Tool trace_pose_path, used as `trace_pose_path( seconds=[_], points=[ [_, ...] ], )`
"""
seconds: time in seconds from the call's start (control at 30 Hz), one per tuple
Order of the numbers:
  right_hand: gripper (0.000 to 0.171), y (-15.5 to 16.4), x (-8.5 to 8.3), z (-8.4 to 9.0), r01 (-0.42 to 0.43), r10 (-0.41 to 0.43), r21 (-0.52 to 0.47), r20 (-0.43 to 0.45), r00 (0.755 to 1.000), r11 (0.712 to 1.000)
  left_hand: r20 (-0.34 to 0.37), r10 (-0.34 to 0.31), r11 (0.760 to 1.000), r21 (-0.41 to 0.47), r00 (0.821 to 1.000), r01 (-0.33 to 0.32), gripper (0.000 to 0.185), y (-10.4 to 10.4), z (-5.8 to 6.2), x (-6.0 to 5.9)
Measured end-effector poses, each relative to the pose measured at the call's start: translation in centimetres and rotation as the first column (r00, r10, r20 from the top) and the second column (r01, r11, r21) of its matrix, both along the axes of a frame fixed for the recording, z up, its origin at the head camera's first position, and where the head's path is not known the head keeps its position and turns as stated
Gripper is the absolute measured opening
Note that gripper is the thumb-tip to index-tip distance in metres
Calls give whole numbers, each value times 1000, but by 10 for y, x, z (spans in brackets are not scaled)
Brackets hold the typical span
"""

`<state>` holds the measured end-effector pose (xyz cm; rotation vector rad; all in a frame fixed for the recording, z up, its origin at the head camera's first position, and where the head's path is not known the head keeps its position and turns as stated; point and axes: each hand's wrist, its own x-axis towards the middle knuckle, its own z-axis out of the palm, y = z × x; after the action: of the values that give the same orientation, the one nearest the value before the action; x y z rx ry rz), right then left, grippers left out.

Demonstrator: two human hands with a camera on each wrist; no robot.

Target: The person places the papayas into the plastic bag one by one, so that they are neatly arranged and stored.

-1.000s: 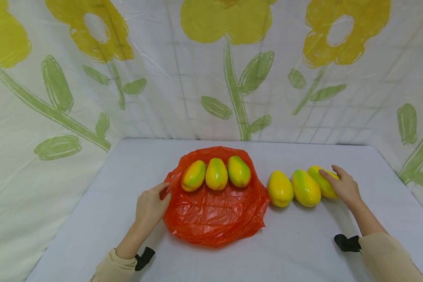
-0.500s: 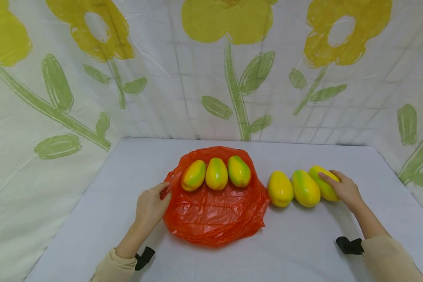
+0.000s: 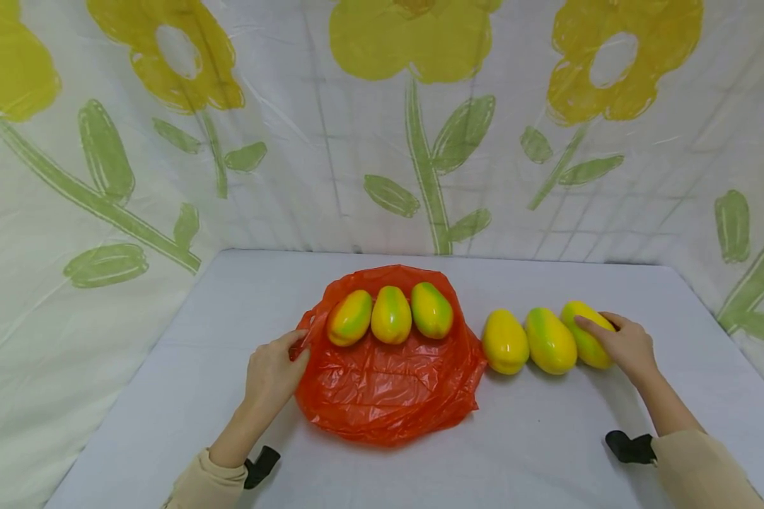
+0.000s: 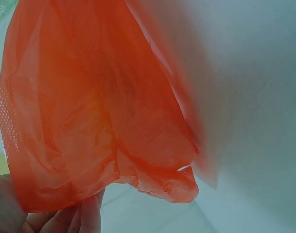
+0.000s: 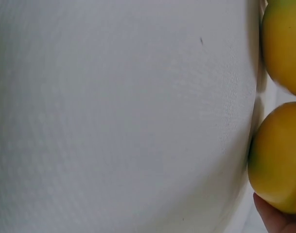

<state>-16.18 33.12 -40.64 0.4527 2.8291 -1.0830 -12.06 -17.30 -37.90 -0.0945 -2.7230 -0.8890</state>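
Observation:
My left hand (image 3: 272,375) pinches the left edge of a red plastic bag (image 3: 388,396). In the left wrist view, the fingers (image 4: 89,213) show under the bag's thin film (image 4: 79,121). Three yellow-green papayas, among them a middle one (image 3: 391,315), lie side by side on the bag's far half. To the right, my right hand (image 3: 625,346) grips the rightmost papaya (image 3: 587,336), thumb across its top and fingers round its far right side. In the right wrist view, a fingertip (image 5: 267,213) touches the lower papaya (image 5: 279,160).
Two more papayas, a left one (image 3: 506,342) and a middle one (image 3: 550,341), stand in a row between the bag and my right hand. Everything lies on a white-covered table (image 3: 535,452). Behind it hangs a white curtain (image 3: 280,155) with painted yellow flowers.
My right hand's spread fingers have come in around the rightmost papaya, which has turned and shifted slightly toward me. The left hand and the bag have stayed put.

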Motion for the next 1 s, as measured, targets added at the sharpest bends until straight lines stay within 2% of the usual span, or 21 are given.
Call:
trace_pose_path(
  seconds=[0.27,0.43,0.6,0.73,1.0],
  points=[
    [86,-3,3,9,163,-163,-25,-3,987,986,-9,-1,1000,3,1000,1,26,0,0,1],
    [87,-7,3,19,217,-218,-45,-35,975,975,-26,1,1000,-3,1000,-1,25,-1,-1,1],
    [84,-14,5,28,237,-242,-66,-80,967,969,-47,9,1000,-10,999,-10,25,-1,-3,0],
    [83,-21,4,34,248,-257,-94,-107,960,964,-33,13,1000,-4,999,-13,25,-1,-2,1],
    [81,-41,4,45,229,-258,-174,-168,951,958,-32,12,1000,6,999,-11,25,0,-2,1]
  ],
)
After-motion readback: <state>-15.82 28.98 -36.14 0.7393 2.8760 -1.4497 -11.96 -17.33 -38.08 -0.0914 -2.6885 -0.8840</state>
